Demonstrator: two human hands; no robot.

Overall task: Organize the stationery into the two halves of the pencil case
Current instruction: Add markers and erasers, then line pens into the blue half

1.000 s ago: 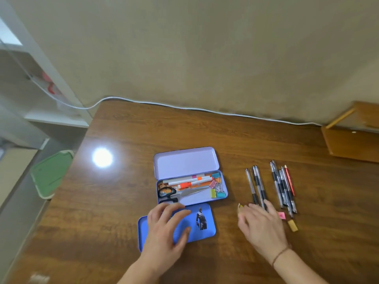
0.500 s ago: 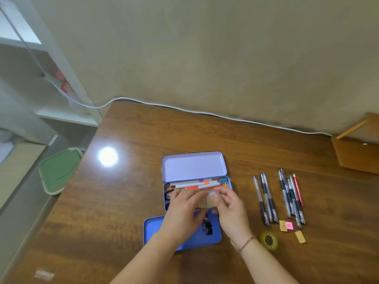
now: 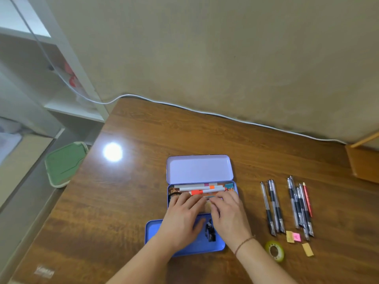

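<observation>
Purple pencil case: both hands flat inside; grip indiscernible.

Hands: two, the left hand and the right hand
Pencil case: one, open
Loose blue lid: one
Markers in the case: three show
Pens at right of frame: about eight; overlap blurs the count
Red pencil: one
Tape roll: one
Small paper notes: three
</observation>
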